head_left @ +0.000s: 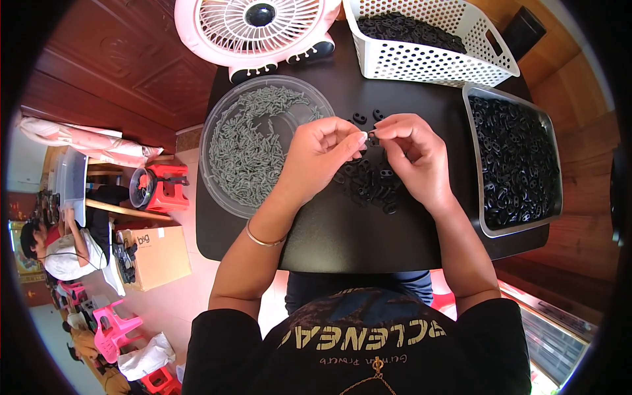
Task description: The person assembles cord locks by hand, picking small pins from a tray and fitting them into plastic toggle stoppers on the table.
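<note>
Over the middle of the dark table my two hands meet fingertip to fingertip. With thumb and forefinger my right hand [419,157] pinches a small black two-holed piece [372,134], mostly covered by the fingers. My left hand [318,158] is closed in a pinch right beside it; whatever sits between its fingertips is too small to make out. Beneath and between the hands lies a loose heap of black two-holed pieces [372,186]. Left of my left hand stands a round clear tub [206,153] holding many small grey-green ridged pieces [243,148].
On the right a metal tray [486,224] is full of black pieces. A white perforated basket [408,60] with more stands at the back, beside a pink fan [227,49]. A cardboard box [164,260], red stools [172,187] and a seated person [76,253] are off left.
</note>
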`<state>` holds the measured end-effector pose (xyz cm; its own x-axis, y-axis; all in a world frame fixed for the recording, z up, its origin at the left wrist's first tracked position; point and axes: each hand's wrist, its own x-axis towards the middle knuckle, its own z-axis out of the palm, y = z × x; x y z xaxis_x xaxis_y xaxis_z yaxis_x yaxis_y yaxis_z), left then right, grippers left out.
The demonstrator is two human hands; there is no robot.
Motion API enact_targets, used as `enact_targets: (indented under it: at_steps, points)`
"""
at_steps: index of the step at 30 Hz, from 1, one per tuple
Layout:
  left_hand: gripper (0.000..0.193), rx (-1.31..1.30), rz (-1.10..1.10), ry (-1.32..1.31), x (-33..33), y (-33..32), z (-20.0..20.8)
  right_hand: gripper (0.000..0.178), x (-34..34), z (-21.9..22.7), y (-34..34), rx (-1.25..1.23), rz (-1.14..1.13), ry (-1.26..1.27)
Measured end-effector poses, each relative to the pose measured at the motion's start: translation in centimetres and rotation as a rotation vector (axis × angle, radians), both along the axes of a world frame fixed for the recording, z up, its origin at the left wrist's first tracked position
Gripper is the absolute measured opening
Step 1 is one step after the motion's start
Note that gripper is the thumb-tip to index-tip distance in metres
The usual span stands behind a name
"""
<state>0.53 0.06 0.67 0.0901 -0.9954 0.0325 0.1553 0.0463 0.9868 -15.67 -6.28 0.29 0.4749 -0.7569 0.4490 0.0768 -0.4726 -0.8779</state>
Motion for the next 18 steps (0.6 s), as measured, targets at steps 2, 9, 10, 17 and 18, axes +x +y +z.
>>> enact_targets:
  at_steps: [2,9,10,17,18]
  points:
    - [0.013,-0.004,0.008,0.013,-0.1,-0.1,-0.2,0.015,-0.3,0.0,-0.2,0.174,0.072,-0.039]
    - [0.009,-0.038,0.052,-0.039,-0.5,-0.1,-0.3,0.018,-0.3,0.9,-0.1,0.546,0.244,-0.02]
    - [0.009,-0.037,0.051,-0.039,-0.4,-0.1,-0.3,0.018,-0.3,0.8,-0.2,0.546,0.244,-0.02]
    - [0.017,-0.493,0.166,-1.188,0.1,-0.7,-1.5,0.012,-0.7,0.3,-1.2,0.403,0.001,-0.036]
    - [0.018,-0.5,0.153,-1.282,-0.1,-0.6,-1.7,0.012,-0.7,0.2,-1.2,0.402,0.0,-0.037]
